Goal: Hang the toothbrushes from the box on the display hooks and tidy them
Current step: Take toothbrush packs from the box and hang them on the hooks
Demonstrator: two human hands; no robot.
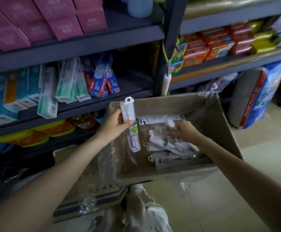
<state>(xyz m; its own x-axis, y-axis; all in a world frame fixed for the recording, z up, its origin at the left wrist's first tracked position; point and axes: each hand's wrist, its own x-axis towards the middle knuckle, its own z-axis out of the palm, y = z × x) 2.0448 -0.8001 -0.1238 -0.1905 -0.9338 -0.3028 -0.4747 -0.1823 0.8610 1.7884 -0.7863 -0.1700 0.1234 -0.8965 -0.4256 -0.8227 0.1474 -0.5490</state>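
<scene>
One packaged toothbrush (pixel 131 124) is held upright by the left hand (pixel 114 125) over the near-left corner of the cardboard box (pixel 220 124), pinched at its upper half between the thumb, laid across the front of the pack, and the fingers curled behind it. Its long axis runs nearly vertical, with the hang tab and its hole at the top, tilted slightly to the far left, and the handle end pointing down into the box. The right hand (pixel 182 129) is lowered into the box, palm down, with its fingers curled onto the loose heap of packs (pixel 168 148) lying on the box floor; whether a pack is actually gripped there cannot be told, since the fingertips are blurred and partly hidden by clear wrapping. The heaped packs lie mostly flat, their long axes running left to right, with tabs toward the left. One more pack (pixel 160 119) lies crosswise just beyond the right hand. No display hooks can be made out among the shelves (pixel 103 39) to the far left, so the direction of the hanging move cannot be judged; the held pack, tab uppermost, is judged already oriented for a hook.
</scene>
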